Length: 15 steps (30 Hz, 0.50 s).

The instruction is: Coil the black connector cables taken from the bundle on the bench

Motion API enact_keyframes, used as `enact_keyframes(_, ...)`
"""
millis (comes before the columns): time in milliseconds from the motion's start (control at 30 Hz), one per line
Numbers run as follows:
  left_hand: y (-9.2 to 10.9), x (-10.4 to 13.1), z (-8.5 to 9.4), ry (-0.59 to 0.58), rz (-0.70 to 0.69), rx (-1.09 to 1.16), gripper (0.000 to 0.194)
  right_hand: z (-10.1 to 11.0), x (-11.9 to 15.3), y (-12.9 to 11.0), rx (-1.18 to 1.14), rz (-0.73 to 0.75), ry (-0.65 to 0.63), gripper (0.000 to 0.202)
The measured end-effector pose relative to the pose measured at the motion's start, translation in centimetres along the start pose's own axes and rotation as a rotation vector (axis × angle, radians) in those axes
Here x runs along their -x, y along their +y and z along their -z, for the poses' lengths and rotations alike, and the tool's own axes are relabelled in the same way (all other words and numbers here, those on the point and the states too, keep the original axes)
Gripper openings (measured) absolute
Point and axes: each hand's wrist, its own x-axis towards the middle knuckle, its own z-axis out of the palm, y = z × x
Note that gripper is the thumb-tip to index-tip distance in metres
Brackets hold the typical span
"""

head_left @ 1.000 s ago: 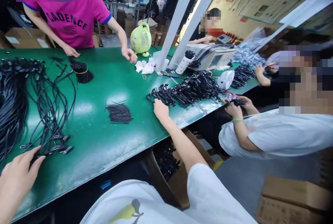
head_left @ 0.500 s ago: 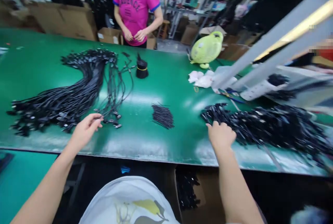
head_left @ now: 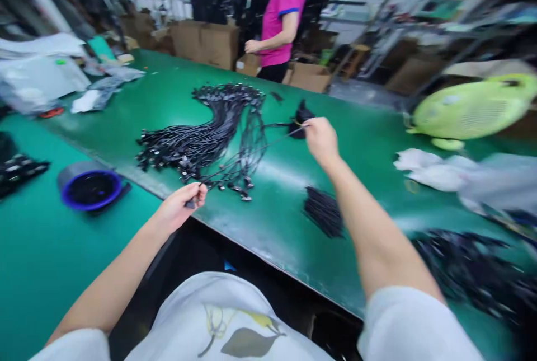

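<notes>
A thin black cable [head_left: 279,140] stretches between my hands above the green table [head_left: 268,226]. Closed near the table's front edge, my left hand [head_left: 182,204] grips one end of it, with a dark connector below the fingers. My right hand [head_left: 321,140] pinches the other end, in front of a black upright bundle [head_left: 300,117]. A big bunch of black cables [head_left: 213,137] with metal-ended tips lies beyond my left hand. Below my right hand is a small pile of short black strips [head_left: 323,212], partly behind my forearm.
A blue-rimmed bowl [head_left: 92,188] stands at the left. Another black pile [head_left: 474,271] lies at the right, with a yellow-green fan [head_left: 470,106] and white plastic [head_left: 436,168] behind it. A person in a pink shirt [head_left: 287,8] stands across the table.
The view has turned left. My right hand has left the right-hand black pile and now holds the cable's end near the upright bundle. The other person has turned sideways.
</notes>
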Motion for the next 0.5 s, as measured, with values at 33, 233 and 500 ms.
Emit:
enact_keyframes(33, -0.1, -0.1, 1.3, 0.014, 0.004, 0.01, 0.023, 0.6, -0.8, 0.0, -0.027, 0.022, 0.038, 0.042)
enact_keyframes(233, -0.3, 0.8, 3.6, 0.005, 0.049, 0.066, 0.023, 4.4, -0.8, 1.1, 0.269, 0.149, 0.196, 0.047)
enact_keyframes(500, 2.2, 0.6, 2.6, -0.01, -0.067, -0.056, 0.027, 4.8, 5.6, 8.3, 0.428, 0.017, -0.106, 0.048)
